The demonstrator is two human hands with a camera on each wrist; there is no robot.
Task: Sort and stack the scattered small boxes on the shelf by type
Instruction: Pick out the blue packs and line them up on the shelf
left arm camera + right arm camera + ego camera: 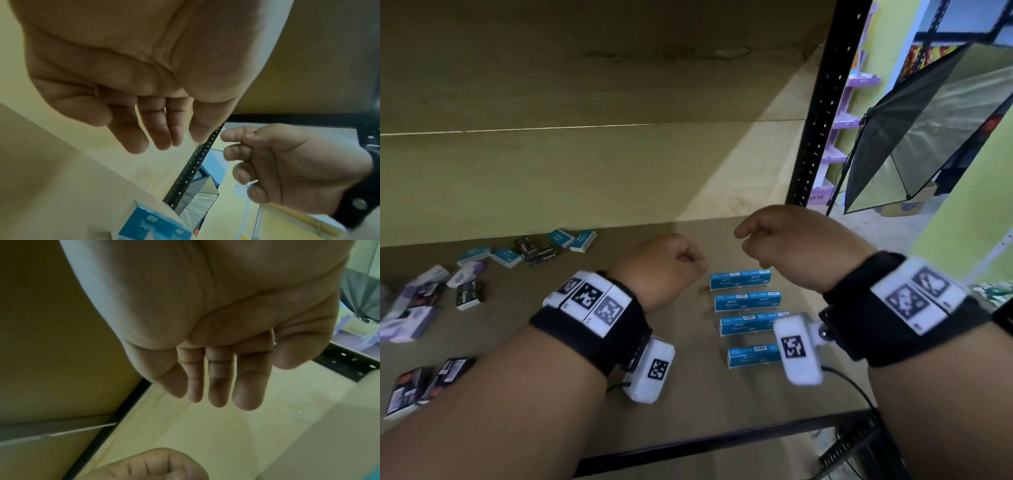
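Several long blue staple boxes (747,301) lie in a neat column on the brown shelf board (688,394); one blue staple box (150,225) shows under the left wrist camera. Small blue boxes (582,241), black boxes (539,251) and purple boxes (407,322) lie scattered at the left, with dark boxes (424,383) near the front left. My left hand (667,263) (144,129) hovers just left of the column, fingers loosely curled, holding nothing. My right hand (784,240) (216,378) hovers above the column's far end, also loosely curled and holding nothing.
A black perforated upright (822,102) stands at the shelf's right end, and a black front rail (722,442) edges the board. A grey softbox light (928,130) stands beyond the upright. Cardboard backing (585,171) closes the rear.
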